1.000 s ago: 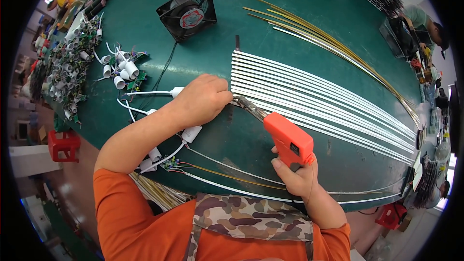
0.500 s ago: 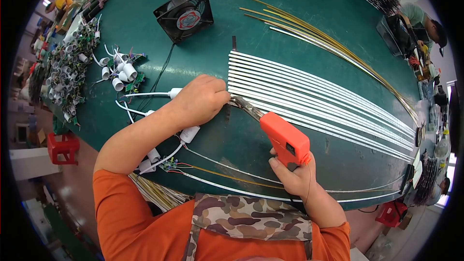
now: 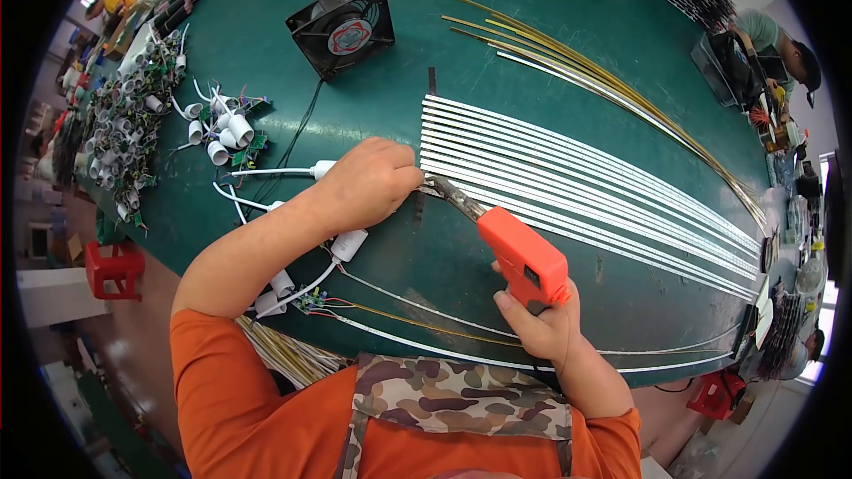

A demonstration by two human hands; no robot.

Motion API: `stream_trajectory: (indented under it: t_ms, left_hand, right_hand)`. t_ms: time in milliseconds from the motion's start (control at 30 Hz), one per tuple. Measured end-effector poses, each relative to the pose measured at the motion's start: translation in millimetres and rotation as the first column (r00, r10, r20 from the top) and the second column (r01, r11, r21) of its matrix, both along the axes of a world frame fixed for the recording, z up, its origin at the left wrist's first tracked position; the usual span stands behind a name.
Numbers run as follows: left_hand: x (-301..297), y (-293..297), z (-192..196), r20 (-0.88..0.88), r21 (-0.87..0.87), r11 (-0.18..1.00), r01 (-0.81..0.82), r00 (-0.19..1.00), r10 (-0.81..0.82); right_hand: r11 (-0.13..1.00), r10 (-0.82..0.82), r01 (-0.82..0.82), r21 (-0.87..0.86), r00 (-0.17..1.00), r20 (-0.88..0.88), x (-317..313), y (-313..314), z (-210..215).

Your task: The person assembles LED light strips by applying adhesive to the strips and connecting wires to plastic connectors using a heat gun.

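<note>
My right hand [image 3: 543,324] grips an orange-red soldering gun [image 3: 522,257]. Its dark metal tip points up and left, reaching the fingers of my left hand [image 3: 377,179]. Those fingers are pinched closed at the left ends of a row of silvery-white LED strips [image 3: 568,164]; what they hold is hidden. Beside my left wrist lies a white plastic housing [image 3: 349,245] with a white cable, and another white housing [image 3: 323,169] shows just above the forearm. A small green circuit board [image 3: 311,301] sits below, with thin wires running to strips along the near table edge.
A black fan [image 3: 341,28] stands on the green table [image 3: 497,80]. White sockets with circuit boards [image 3: 232,130] lie at left, beside a big heap of similar parts [image 3: 124,137]. Yellowish strips [image 3: 586,66] lie at the far right. Another person [image 3: 781,44] is at the right edge.
Both hands and the soldering gun stay almost in place. The whole view has shifted very slightly.
</note>
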State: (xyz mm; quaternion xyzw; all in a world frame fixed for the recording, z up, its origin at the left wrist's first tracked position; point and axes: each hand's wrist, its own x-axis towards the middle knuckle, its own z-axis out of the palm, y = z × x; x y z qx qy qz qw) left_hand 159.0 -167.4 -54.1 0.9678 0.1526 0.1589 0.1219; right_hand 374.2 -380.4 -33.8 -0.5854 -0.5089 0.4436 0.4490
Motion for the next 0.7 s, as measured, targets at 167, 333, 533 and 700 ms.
stream_trajectory:
  t_ms: [167, 333, 533, 700]
  left_hand:
    - [0.7, 0.5, 0.3, -0.003, -0.005, 1.0, -0.006, 1.0, 0.006]
    - [-0.2, 0.8, 0.0, -0.022, -0.004, 1.0, 0.002, 1.0, -0.002]
    - [-2.2, 0.8, -0.5, -0.009, -0.011, 1.0, 0.005, 1.0, -0.005]
    - [-2.5, 1.8, -0.8, -0.018, -0.017, 1.0, 0.01, 1.0, -0.011]
  right_hand:
    - [1.0, 0.019, -0.019, -0.014, 0.999, 0.036, 0.3, 0.3, -0.4]
    - [0.999, 0.043, -0.044, 0.005, 0.992, 0.122, -0.1, 1.1, 2.1]
    - [0.997, -0.079, 0.079, -0.005, 0.995, -0.06, 5.3, -9.0, 3.9]
    - [0.988, -0.14, 0.148, 0.044, 0.98, -0.141, 7.1, -6.5, 8.1]
